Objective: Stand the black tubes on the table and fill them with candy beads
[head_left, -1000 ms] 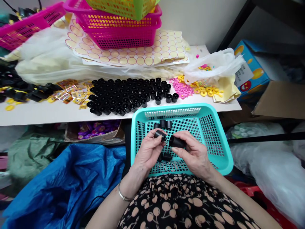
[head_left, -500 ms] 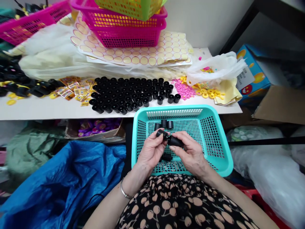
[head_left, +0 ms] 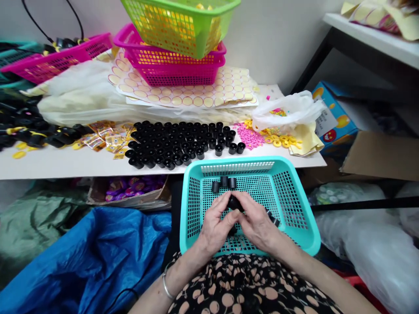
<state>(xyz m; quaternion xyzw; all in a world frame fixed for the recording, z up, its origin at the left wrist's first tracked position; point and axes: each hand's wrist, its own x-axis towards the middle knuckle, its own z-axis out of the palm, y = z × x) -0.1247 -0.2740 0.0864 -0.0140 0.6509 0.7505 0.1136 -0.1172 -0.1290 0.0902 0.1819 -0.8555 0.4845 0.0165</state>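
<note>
My left hand (head_left: 213, 224) and my right hand (head_left: 257, 221) meet above a turquoise mesh basket (head_left: 299, 192). Between them is a black plastic cylinder piece (head_left: 233, 203), gripped by the fingers of both hands and largely covered by them. Whether it is one piece or two joined cannot be seen. Inside the basket, just beyond my fingertips, stand a few short black cylinders (head_left: 224, 182). Another dark piece (head_left: 273, 219) lies by my right hand, and something black shows beneath my hands.
Rows of black cup-like cylinders (head_left: 170, 144) stand on the white shelf (head_left: 81, 168), beside pink beads (head_left: 249, 136) and yellow rings (head_left: 281, 140). Pink baskets (head_left: 183, 78) and a green basket (head_left: 176, 28) are stacked behind. A blue tarp (head_left: 98, 253) lies at left.
The two black pieces, held end to end and tilted before, are now mostly hidden as my hands close together around them. A dark piece now shows beside my right hand. The view has tilted up.
</note>
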